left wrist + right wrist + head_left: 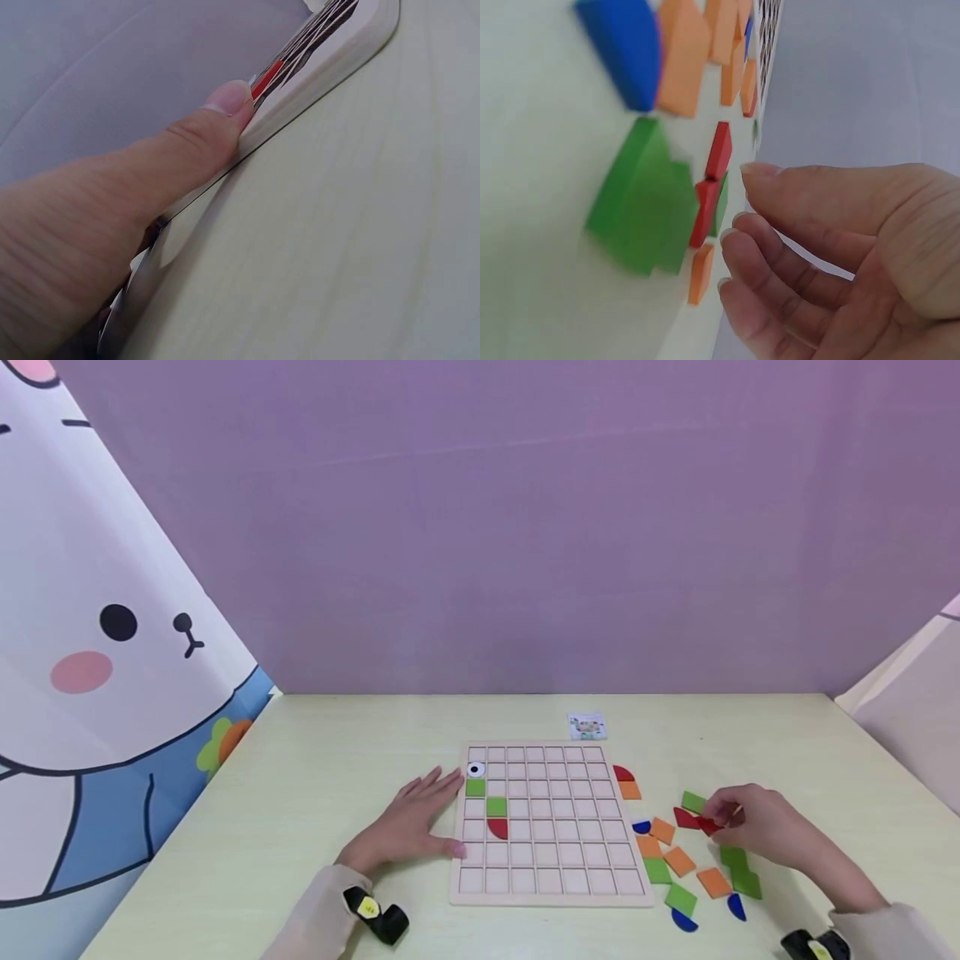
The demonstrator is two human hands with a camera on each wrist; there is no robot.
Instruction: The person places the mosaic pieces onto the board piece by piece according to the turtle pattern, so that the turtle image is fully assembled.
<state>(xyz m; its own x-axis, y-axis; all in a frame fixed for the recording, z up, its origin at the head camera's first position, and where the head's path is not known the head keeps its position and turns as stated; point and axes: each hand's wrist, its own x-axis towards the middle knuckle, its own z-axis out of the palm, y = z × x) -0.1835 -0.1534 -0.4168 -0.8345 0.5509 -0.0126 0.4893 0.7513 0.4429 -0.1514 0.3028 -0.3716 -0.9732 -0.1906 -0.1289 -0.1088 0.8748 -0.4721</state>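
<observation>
A pale wooden grid board (555, 860) lies flat on the table. Its left columns hold a white eye tile (476, 769), two green square tiles and a red quarter-round tile (497, 829). My left hand (405, 827) rests at the board's left edge, fingers spread and fairly straight; in the left wrist view its thumb (202, 131) presses on the rim. Over the loose tiles right of the board, my right hand (765, 827) hovers close to two red tiles (718, 150). Its thumb and fingers are loosely bent, with a gap and nothing between them in the right wrist view.
Orange tiles (680, 861), green tiles (681, 900) and blue half-round tiles (684, 921) lie scattered right of the board. A red tile (623, 773) sits by its upper right edge. A small printed card (587, 726) lies behind the board, before the purple backdrop (555, 543).
</observation>
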